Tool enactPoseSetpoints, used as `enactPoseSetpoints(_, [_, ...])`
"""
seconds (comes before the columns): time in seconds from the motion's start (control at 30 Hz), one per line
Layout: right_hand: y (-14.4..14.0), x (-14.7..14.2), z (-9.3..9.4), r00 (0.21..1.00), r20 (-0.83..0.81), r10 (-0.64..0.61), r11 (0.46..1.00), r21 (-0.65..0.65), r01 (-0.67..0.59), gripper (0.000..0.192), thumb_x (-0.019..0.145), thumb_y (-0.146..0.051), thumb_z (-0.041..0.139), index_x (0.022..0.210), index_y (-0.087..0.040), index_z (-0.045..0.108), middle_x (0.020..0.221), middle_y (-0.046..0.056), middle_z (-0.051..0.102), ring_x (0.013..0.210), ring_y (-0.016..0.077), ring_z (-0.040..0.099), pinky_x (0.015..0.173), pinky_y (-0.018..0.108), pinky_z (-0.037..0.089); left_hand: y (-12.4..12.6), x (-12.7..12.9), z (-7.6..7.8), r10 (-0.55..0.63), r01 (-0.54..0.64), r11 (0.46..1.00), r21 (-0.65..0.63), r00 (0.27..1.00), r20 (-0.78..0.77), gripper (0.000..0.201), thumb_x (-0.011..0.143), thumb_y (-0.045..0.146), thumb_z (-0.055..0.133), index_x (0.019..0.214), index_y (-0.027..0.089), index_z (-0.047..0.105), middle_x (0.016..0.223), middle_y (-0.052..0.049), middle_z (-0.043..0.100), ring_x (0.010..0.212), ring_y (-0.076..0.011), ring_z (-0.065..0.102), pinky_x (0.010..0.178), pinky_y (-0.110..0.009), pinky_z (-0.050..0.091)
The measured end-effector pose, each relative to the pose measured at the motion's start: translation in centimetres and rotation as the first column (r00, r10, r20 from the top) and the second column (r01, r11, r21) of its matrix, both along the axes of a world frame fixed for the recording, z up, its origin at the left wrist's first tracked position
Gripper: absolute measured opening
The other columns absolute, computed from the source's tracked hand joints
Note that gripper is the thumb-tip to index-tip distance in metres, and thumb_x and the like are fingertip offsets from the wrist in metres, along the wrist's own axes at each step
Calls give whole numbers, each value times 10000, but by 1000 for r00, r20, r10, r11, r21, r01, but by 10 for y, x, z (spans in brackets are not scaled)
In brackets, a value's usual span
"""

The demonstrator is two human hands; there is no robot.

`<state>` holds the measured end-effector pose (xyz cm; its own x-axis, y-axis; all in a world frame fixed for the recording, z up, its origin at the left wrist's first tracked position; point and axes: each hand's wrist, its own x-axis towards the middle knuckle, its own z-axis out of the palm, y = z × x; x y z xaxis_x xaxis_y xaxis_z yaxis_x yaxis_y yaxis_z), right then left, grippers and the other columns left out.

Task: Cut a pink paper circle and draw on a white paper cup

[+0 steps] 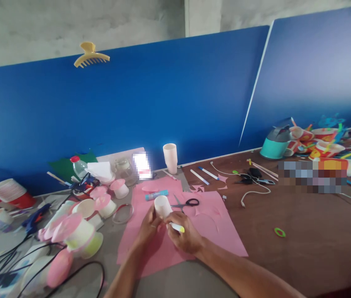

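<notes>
My left hand [149, 224] grips a white paper cup [162, 205] from its left side, above a sheet of pink paper [225, 231]. In my right hand [185, 232] is a white marker [177, 227] with a yellow end, held against the cup's right side. The marker's tip is hidden behind my fingers. Just beyond the cup lie a blue glue stick [156, 195] and black-handled scissors [187, 203], both on the pink paper.
A stack of white cups [170, 158] stands by the blue partition [150, 103]. Cups with pink paper tops [76, 231], cables and a glue gun [35, 219] crowd the left. Markers [199, 176], a white cord [257, 191] and a teal container [274, 147] lie right.
</notes>
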<state>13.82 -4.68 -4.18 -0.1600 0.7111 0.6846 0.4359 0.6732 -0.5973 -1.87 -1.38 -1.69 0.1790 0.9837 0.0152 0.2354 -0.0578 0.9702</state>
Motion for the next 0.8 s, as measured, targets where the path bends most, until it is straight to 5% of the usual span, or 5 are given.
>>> enactPoseSetpoints(0.43, [2,-1,1,1000,18,13,998,61,-14,159,839,-107,517,862,-232,613,796,62,725,739,240,684,737,392,563,6,-2,-7,5,-6,999,33,1000,11,412,770,341,634,1157,199,611,1067,-75,727,975,-262,659,859,-338,522])
enactPoseSetpoints(0.63, [1,5,7,991,-133,3,1000,-11,-4,156,919,-149,484,892,-210,626,804,61,719,740,218,682,684,346,557,8,-2,-8,0,0,1000,26,1000,6,463,755,464,673,1119,185,610,1074,-93,721,988,-284,648,849,-353,507])
enactPoseSetpoints(0.8, [0,7,11,975,-221,9,999,52,3,149,960,-190,477,973,-219,622,856,69,704,767,215,675,701,346,563,11,-6,-16,-37,37,999,30,999,8,454,810,460,646,1160,177,587,1088,-96,709,988,-279,642,867,-363,495])
